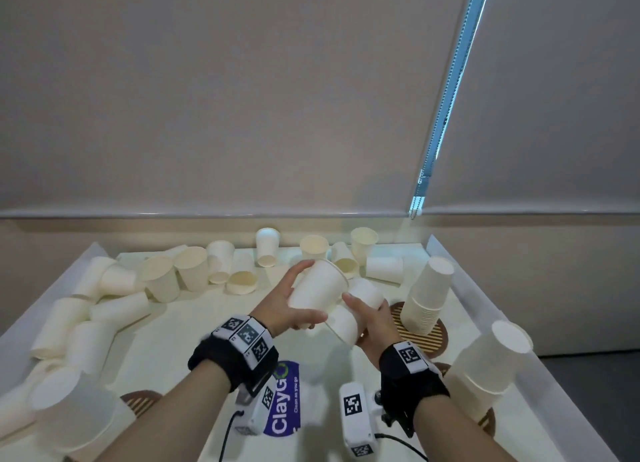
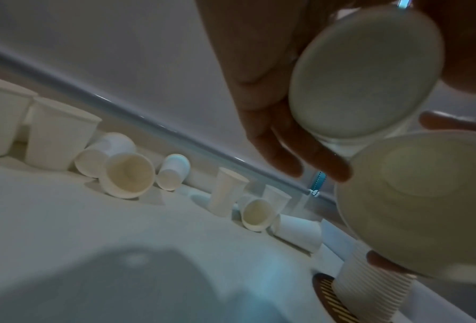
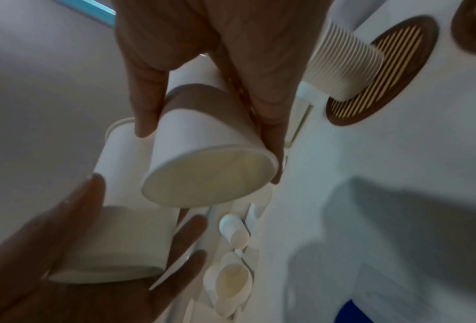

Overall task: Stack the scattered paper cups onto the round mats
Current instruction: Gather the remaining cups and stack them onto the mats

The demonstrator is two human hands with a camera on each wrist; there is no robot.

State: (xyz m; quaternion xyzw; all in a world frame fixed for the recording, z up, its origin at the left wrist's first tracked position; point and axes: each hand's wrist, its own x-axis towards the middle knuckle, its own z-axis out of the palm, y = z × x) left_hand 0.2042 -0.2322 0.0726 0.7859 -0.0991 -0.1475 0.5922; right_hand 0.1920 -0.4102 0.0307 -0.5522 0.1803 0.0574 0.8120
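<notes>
Above the middle of the table my left hand (image 1: pixel 285 302) grips a white paper cup (image 1: pixel 320 281), rim pointing up and right. Its base (image 2: pixel 367 74) faces the left wrist camera. My right hand (image 1: pixel 374 323) grips a second cup (image 1: pixel 349 314) just below and right of the first, mouth (image 3: pixel 212 174) towards me. The two cups sit side by side and look to be touching. A tall stack of cups (image 1: pixel 429 295) stands upside down on a striped round mat (image 1: pixel 429 340) to the right. Another stack (image 1: pixel 491 368) stands nearer on a second mat (image 1: pixel 486 423). Several loose cups (image 1: pixel 162 281) lie along the back and left.
Raised white walls (image 1: pixel 485 309) border the table left and right. At the near left, a blurred stack (image 1: pixel 69 409) stands by a third mat (image 1: pixel 138 401). A blue sticker (image 1: pixel 284 399) lies under my wrists. A blind cord (image 1: pixel 446 98) hangs at the back right.
</notes>
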